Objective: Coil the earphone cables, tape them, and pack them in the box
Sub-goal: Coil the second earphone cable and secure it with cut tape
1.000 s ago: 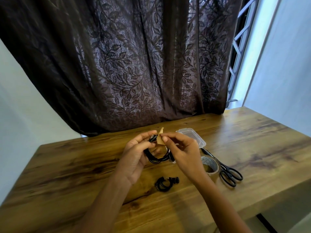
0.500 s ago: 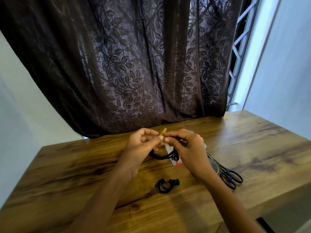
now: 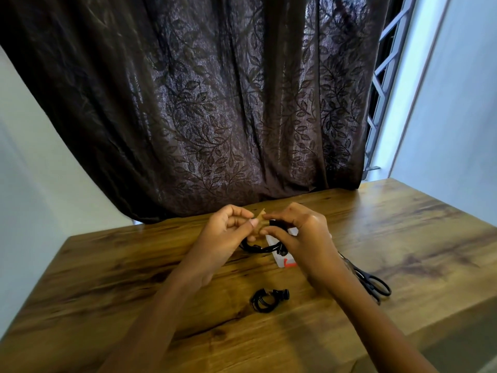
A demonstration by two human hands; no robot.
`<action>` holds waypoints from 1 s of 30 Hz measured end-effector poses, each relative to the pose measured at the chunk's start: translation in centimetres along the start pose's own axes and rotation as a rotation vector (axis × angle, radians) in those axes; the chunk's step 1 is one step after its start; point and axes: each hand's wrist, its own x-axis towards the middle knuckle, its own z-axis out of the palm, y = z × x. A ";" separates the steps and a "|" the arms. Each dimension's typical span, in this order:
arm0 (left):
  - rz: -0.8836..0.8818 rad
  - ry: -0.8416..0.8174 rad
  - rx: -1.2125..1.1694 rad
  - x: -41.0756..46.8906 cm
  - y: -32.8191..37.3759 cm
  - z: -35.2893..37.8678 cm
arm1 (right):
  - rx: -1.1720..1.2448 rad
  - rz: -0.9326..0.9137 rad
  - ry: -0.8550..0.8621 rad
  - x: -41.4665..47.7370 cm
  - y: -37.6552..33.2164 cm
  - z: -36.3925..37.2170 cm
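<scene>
Above the wooden table (image 3: 403, 238), my left hand (image 3: 223, 238) and my right hand (image 3: 304, 235) hold a coiled black earphone cable (image 3: 258, 247) between them. A short strip of brown tape (image 3: 260, 215) sticks up between the fingertips of both hands, at the top of the coil. A second black coiled earphone (image 3: 269, 298) lies on the table nearer to me. A clear plastic box (image 3: 286, 261) with a red mark shows partly behind my right hand.
Black-handled scissors (image 3: 372, 284) lie on the table to the right of my right wrist. A dark leaf-patterned curtain (image 3: 215, 103) hangs behind the table's far edge. A window grille (image 3: 387, 63) is at the upper right.
Both hands have closed in together on the tape strip and coil. The view has tilted, so my right hand now hides the tape roll and most of the box.
</scene>
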 end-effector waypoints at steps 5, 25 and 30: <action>0.054 0.015 0.169 0.0 -0.1 0.0 | -0.016 -0.043 0.072 -0.1 -0.2 0.4; -0.044 0.122 -0.177 0.3 -0.2 0.1 | 0.528 0.303 0.070 0.0 -0.3 1.2; -0.045 0.127 -0.244 -0.1 -0.3 -0.2 | 0.811 0.401 0.066 0.0 -0.5 1.5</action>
